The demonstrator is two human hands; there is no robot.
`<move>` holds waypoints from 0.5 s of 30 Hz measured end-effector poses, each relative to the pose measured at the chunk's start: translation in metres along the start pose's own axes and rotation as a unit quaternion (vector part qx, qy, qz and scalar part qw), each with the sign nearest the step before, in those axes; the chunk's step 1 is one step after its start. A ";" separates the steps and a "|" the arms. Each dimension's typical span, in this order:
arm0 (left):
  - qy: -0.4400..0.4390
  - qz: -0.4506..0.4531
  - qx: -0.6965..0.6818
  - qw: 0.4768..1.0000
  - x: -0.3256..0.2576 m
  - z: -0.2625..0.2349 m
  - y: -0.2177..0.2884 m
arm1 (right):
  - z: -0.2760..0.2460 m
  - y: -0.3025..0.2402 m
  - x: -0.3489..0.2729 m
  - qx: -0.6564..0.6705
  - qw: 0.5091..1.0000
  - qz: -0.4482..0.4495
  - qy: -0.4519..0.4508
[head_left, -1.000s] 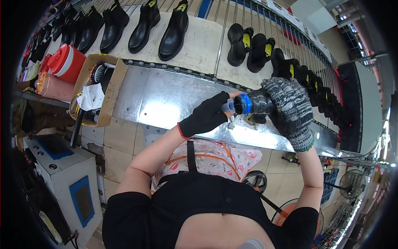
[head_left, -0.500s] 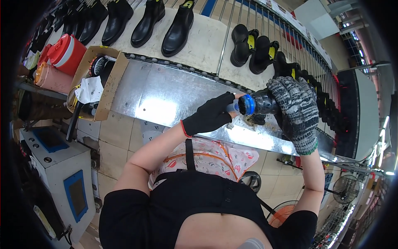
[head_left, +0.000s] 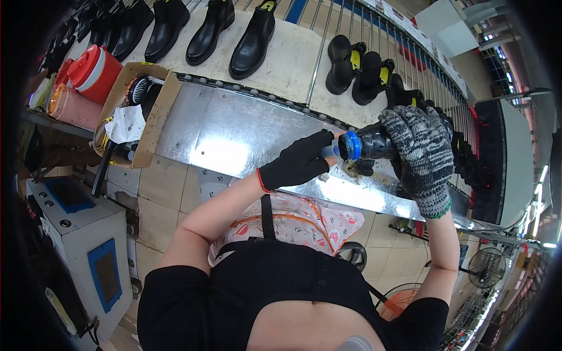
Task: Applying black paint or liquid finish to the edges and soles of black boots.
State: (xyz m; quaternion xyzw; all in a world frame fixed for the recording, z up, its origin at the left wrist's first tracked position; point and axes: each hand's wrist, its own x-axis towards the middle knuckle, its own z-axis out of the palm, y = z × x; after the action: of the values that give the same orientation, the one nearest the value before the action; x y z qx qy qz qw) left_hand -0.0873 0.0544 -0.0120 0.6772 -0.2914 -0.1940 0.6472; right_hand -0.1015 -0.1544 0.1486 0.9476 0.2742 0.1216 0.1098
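A shiny metal workbench crosses the middle, glare at its centre. Black boots line a pale shelf at twelve o'clock — a red cooler at ten. Beige floor tiles below; a grey machine at eight; fans at four.

Shiny sheet-metal workbench with a cardboard box of odds and ends at its left end. Behind its far edge, a pale conveyor carries black ankle boots in a row.
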 end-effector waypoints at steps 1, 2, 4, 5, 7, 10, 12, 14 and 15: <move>0.003 0.000 0.009 1.000 0.000 0.000 0.001 | 0.000 0.000 0.000 -0.001 1.000 0.001 0.000; 0.002 0.000 0.009 1.000 0.001 0.000 0.002 | -0.001 0.000 -0.001 -0.002 1.000 0.001 -0.001; -0.012 -0.023 0.002 1.000 0.000 -0.002 0.004 | -0.001 0.000 0.000 -0.002 1.000 -0.001 0.000; -0.012 -0.024 0.003 1.000 0.000 -0.001 0.003 | -0.001 0.000 0.000 -0.001 1.000 -0.002 0.001; 0.006 0.005 0.019 1.000 0.000 0.001 0.001 | -0.002 0.000 0.000 -0.001 1.000 -0.002 0.002; -0.016 -0.029 -0.003 0.999 0.001 -0.001 0.004 | -0.002 0.000 0.000 -0.006 1.000 -0.001 0.000; 0.003 -0.010 -0.007 1.000 0.002 0.002 0.002 | -0.001 0.000 -0.001 -0.006 1.000 0.001 0.000; 0.023 0.010 -0.010 1.000 0.002 0.003 -0.001 | -0.001 0.000 -0.001 -0.005 1.000 0.003 0.000; 0.024 0.013 -0.003 1.000 0.002 0.003 -0.002 | -0.001 0.000 -0.001 0.003 1.000 0.006 0.009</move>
State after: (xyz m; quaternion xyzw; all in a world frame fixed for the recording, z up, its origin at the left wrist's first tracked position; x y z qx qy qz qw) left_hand -0.0875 0.0509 -0.0138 0.6759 -0.2841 -0.1698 0.6585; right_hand -0.1025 -0.1550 0.1492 0.9483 0.2702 0.1297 0.1042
